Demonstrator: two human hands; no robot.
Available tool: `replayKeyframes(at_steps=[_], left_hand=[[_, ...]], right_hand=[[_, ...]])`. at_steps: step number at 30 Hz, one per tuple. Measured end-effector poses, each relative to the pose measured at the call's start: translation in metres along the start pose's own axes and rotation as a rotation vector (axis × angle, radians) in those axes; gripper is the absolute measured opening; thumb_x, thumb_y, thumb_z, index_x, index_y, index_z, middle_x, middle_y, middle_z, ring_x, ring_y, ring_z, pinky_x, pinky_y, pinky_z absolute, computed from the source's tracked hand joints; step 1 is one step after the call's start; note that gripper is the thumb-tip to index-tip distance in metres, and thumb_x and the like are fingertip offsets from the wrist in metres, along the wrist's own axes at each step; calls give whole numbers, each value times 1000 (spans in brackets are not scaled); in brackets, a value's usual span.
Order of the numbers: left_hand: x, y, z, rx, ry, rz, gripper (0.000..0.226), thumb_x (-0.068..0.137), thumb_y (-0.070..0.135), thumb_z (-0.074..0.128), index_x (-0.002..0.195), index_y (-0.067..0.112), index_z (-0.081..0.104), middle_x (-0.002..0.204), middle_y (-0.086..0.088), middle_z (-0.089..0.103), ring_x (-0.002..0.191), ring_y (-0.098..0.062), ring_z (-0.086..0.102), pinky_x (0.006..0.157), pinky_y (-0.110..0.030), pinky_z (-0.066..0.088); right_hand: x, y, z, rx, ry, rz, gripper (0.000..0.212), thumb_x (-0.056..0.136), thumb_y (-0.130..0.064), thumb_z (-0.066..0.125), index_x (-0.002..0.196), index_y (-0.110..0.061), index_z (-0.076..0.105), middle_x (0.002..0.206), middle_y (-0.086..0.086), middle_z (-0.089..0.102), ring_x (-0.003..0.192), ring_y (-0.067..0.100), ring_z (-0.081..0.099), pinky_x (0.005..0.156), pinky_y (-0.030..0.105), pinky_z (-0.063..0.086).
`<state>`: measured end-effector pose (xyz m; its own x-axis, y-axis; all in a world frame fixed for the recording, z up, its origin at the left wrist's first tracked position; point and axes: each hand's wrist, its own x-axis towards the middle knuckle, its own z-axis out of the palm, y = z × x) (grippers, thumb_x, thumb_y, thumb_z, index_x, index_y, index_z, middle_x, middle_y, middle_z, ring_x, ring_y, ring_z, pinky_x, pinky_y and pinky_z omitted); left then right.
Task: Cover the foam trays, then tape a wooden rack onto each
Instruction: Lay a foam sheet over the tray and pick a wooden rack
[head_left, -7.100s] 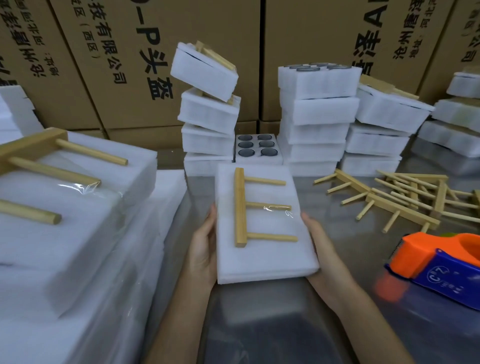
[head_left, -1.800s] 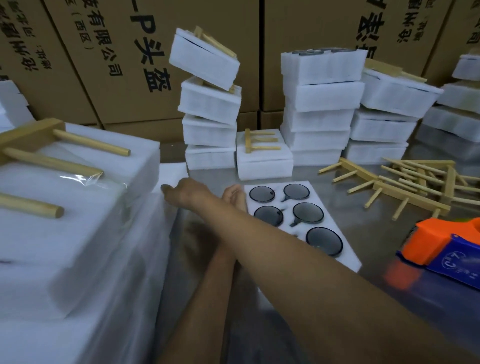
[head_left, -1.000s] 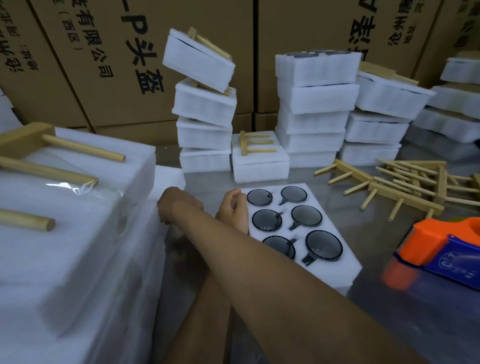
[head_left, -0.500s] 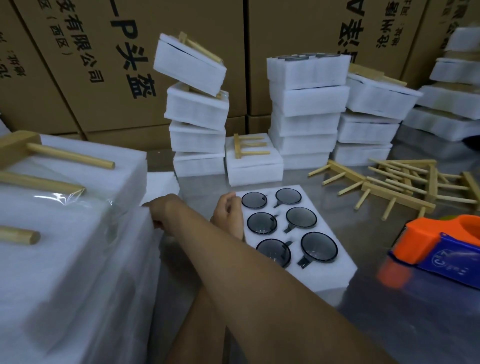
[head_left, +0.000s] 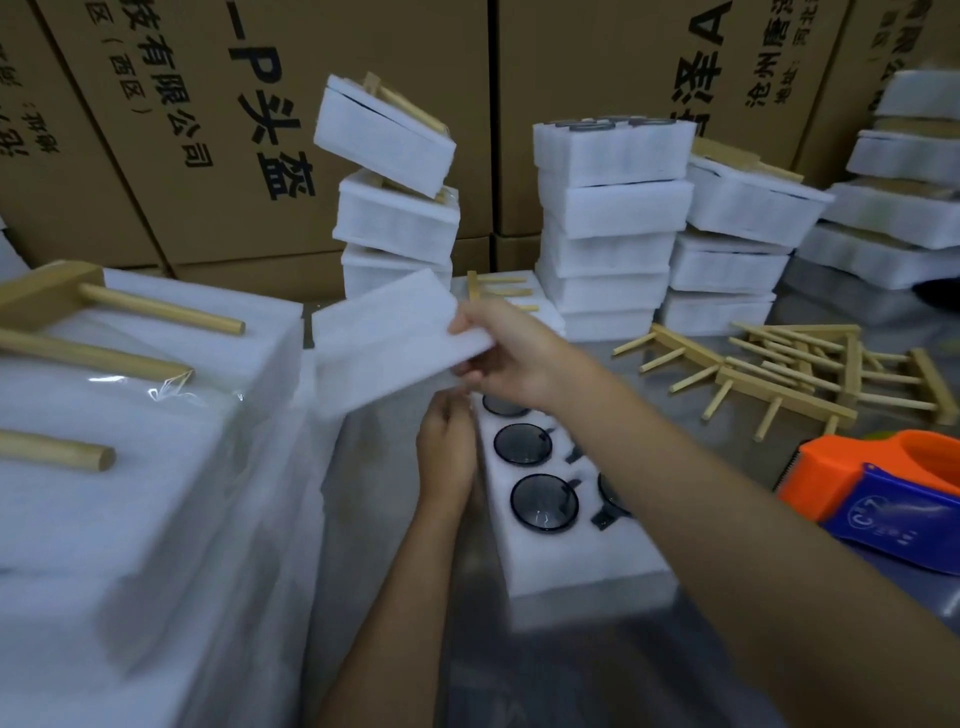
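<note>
Half a second ago our right hand (head_left: 511, 353) was reaching into the foam pile at the left edge of the tabletop; now it is up and clear, pinching a white foam sheet (head_left: 387, 340) by its right end between thumb and fingers. We hold the sheet tilted in the air, over the far left corner of the open tray (head_left: 571, 556). Our left hand (head_left: 447, 457) sits beside the tray's left edge with fingers curled; we cannot tell whether it grips anything.

We see the tray lying flat near the middle of the tabletop, uncovered, with dark round lenses (head_left: 544, 503) sitting in its pockets. Our right forearm crosses over the tray's right side and hides some of them.

At the left we have the tall foam pile (head_left: 130, 493) with a rack (head_left: 78, 312) taped on top under clear film. Along the far edge stand stacks of finished trays (head_left: 608, 208), one stack leaning, and in front of them a single covered tray with its rack (head_left: 498, 293) on it, partly behind our right hand. Loose racks (head_left: 779, 374) lie in a heap toward the right edge of the tabletop. Nearer to us at that edge sits the orange and blue tape dispenser (head_left: 883, 493). Cartons (head_left: 234, 130) wall off the back.
</note>
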<state>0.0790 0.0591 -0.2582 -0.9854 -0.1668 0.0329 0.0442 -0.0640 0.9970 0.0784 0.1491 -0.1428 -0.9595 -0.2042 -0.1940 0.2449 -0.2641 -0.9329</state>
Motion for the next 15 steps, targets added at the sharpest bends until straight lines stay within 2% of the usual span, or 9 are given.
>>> replayKeyframes(at_steps=[2, 4, 6, 9, 11, 12, 13, 15], left_hand=[[-1, 1, -1, -6, 26, 13, 27, 95, 32, 49, 106, 14, 68, 109, -10, 72, 102, -29, 67, 93, -47, 54], [2, -3, -5, -36, 51, 10, 17, 101, 15, 50, 92, 18, 64, 101, -6, 69, 94, -25, 65, 87, -42, 51], [4, -2, -7, -139, 47, -44, 25, 101, 20, 44, 84, 19, 63, 93, -5, 70, 88, -24, 65, 80, -39, 50], [1, 4, -4, -246, -51, -99, 34, 98, 36, 44, 98, 16, 72, 93, 0, 77, 84, -14, 71, 77, -28, 54], [-4, 3, -2, -180, -110, -71, 30, 95, 33, 54, 114, 17, 72, 107, 0, 76, 96, -13, 70, 80, -25, 55], [-5, 0, -1, -123, -123, -45, 29, 95, 26, 59, 120, 19, 69, 112, 1, 74, 100, -11, 69, 81, -23, 54], [-7, -2, -1, -77, -131, -17, 30, 94, 19, 61, 123, 22, 67, 113, 5, 73, 98, -6, 69, 78, -19, 54], [-9, -2, -2, -44, -151, 15, 33, 93, 12, 64, 121, 29, 65, 104, 13, 74, 89, 2, 70, 70, -12, 52]], right_hand=[[-29, 1, -31, -30, 65, -59, 9, 79, -7, 51, 81, -14, 49, 61, -1, 47, 46, 12, 42, 39, 21, 31], [-61, 7, -66, -64, 231, -53, 6, 77, -8, 55, 80, -12, 54, 59, 1, 50, 45, 13, 45, 39, 22, 33], [-94, 19, -90, -176, 348, -25, 7, 75, -10, 59, 82, -10, 58, 66, 5, 54, 50, 15, 49, 42, 24, 38], [-125, 38, -111, -417, 467, 13, 26, 77, -14, 63, 104, -16, 63, 83, 7, 61, 66, 23, 56, 57, 30, 43], [-138, 41, -116, -553, 460, 18, 35, 82, -22, 65, 115, -30, 56, 74, 2, 63, 54, 15, 57, 49, 24, 41], [-140, 43, -118, -629, 456, 11, 33, 84, -28, 66, 114, -34, 55, 73, -1, 65, 54, 12, 60, 48, 24, 43], [-140, 44, -121, -722, 475, -13, 26, 84, -36, 66, 108, -35, 58, 77, -2, 67, 63, 11, 64, 54, 27, 47], [-134, 48, -129, -861, 564, -108, 18, 85, -46, 62, 92, -30, 66, 83, -2, 68, 80, 15, 64, 71, 37, 50]])
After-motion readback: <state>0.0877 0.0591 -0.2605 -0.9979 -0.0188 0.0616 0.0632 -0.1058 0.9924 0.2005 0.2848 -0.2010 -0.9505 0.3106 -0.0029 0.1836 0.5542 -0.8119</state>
